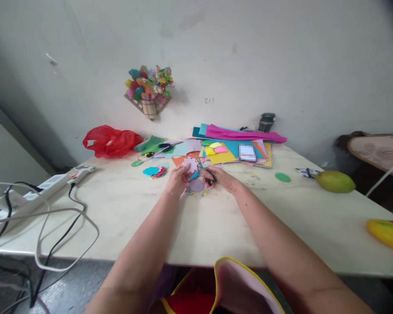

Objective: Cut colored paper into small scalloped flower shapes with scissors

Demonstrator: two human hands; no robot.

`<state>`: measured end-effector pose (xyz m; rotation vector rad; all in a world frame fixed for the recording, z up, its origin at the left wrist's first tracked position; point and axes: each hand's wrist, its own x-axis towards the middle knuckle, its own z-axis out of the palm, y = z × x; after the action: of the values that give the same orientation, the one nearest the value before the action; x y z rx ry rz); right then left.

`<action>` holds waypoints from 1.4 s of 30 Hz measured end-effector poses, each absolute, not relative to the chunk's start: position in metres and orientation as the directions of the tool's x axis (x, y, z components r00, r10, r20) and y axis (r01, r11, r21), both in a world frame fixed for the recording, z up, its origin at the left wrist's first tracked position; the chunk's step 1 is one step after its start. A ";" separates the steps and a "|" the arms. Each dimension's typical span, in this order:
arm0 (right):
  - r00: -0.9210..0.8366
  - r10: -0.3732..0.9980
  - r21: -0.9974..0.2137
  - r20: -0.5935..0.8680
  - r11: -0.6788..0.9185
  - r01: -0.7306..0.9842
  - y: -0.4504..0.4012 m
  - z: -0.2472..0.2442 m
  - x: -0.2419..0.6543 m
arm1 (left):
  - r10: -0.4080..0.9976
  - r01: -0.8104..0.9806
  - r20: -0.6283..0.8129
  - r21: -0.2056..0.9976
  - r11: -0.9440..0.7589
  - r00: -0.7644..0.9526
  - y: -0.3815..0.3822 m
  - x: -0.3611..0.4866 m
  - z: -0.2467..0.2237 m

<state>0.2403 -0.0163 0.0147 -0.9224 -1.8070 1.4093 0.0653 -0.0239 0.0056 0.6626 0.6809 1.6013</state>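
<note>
Read handwritten "217" (possibly "Z17") [209,100] on matte wall [232,74] beyond lilac paper flower [190,164]. Noted flower as flat, scalloped, pinched in left hand [178,178]. Saw dark-handled metal scissors [211,177] grasped in right hand [220,176], just right of flower. Logged lilac disc [197,186] on near side of flower; crinkled red plastic bag [110,141] well left of flower.

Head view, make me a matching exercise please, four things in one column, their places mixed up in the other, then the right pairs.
Things:
1. Red plastic bag
2. Lilac paper flower
3. Scissors nearest the person
4. Green fruit

Places:
A. In the right hand
B. On the right side of the table
C. In the left hand
D. Toward the table's back left

Right pairs: 1-D, 2-C, 3-A, 4-B.
</note>
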 end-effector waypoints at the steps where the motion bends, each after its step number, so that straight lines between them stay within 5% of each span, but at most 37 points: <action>1: -0.540 0.838 -0.977 0.083 0.176 0.123 -0.016 0.014 0.239 | 0.991 -0.669 0.038 0.734 -0.116 -0.130 -0.024 0.066 0.005; 42: -0.576 0.809 -0.975 0.113 0.202 0.093 -0.019 0.011 0.233 | 0.998 -0.529 -0.022 0.849 -0.009 -0.053 -0.028 0.068 0.010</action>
<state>0.2327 -0.0189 0.0108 -0.8410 -1.8361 1.4229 0.0680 -0.0277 0.0096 0.7567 0.8303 1.4587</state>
